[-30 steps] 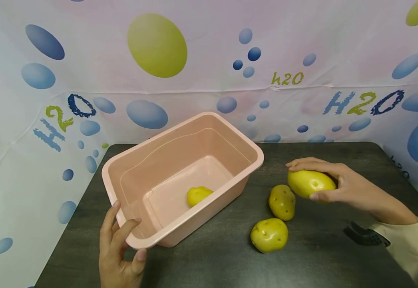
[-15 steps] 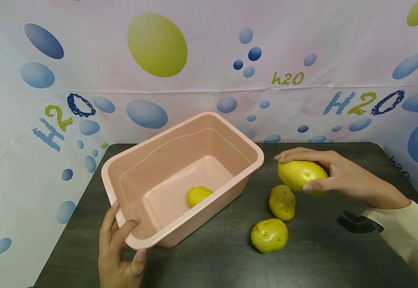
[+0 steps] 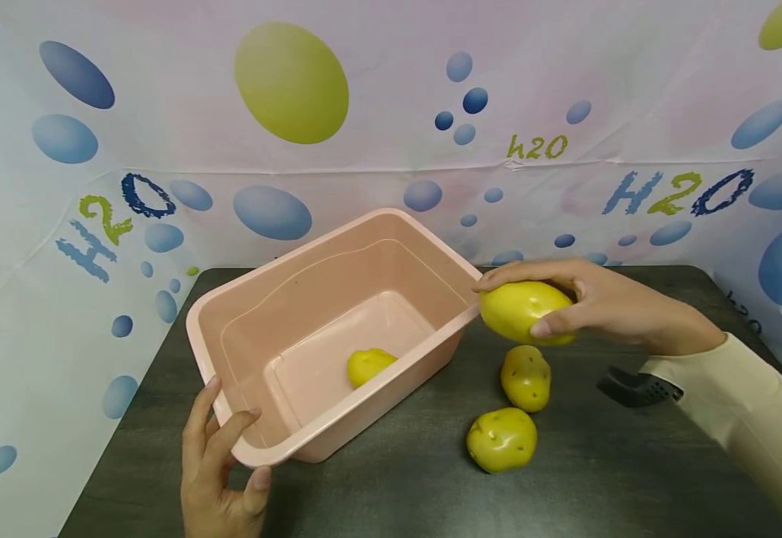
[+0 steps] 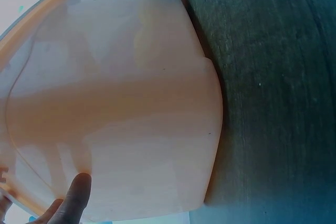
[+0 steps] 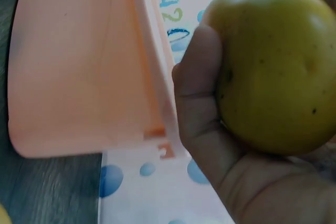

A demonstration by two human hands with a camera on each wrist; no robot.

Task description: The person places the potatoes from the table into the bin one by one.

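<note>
A pink plastic basin [image 3: 317,306] stands at an angle on the table, with one yellow potato [image 3: 368,366] inside. My left hand [image 3: 219,474] grips its near left corner, fingers over the rim and thumb outside; the left wrist view shows the thumb [image 4: 77,198] against the outer wall. Just off the basin's right rim, my right hand [image 3: 606,302] holds another yellow potato [image 3: 522,308] between fingers and thumb, raised over the table. That potato [image 5: 278,72] fills much of the right wrist view. Below it lie two more potatoes, one darker [image 3: 525,379] and one brighter [image 3: 502,441].
The dark table [image 3: 377,493] meets a white backdrop [image 3: 391,90] with printed bubbles and letters at its far edge. A black wrist strap piece [image 3: 636,387] sticks out below the right sleeve [image 3: 734,403].
My right hand has carried its potato left and slightly up, from beyond the darker potato to beside the basin rim. My left hand and the basin have kept their place.
</note>
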